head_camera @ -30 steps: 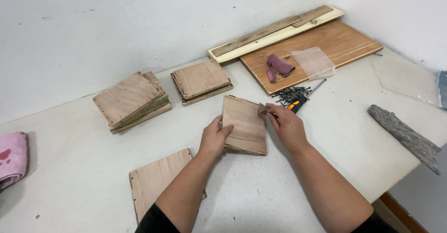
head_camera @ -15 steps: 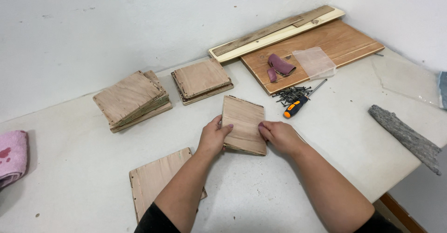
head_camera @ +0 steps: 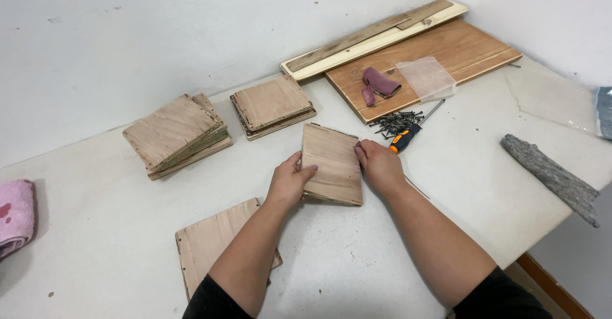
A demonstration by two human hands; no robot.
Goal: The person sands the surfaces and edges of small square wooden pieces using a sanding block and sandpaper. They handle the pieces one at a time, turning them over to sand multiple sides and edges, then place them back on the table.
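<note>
White surface (head_camera: 446,185) against a white wall: I log my left hand (head_camera: 290,182) and right hand (head_camera: 379,164) gripping opposite edges of the thin plywood panel (head_camera: 331,163) between them; risk, loose nails (head_camera: 396,122) just beyond the right hand getting scattered.

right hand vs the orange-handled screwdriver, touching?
Apart. Head view shows a strip of white table between the right hand and the orange-handled screwdriver.
</note>
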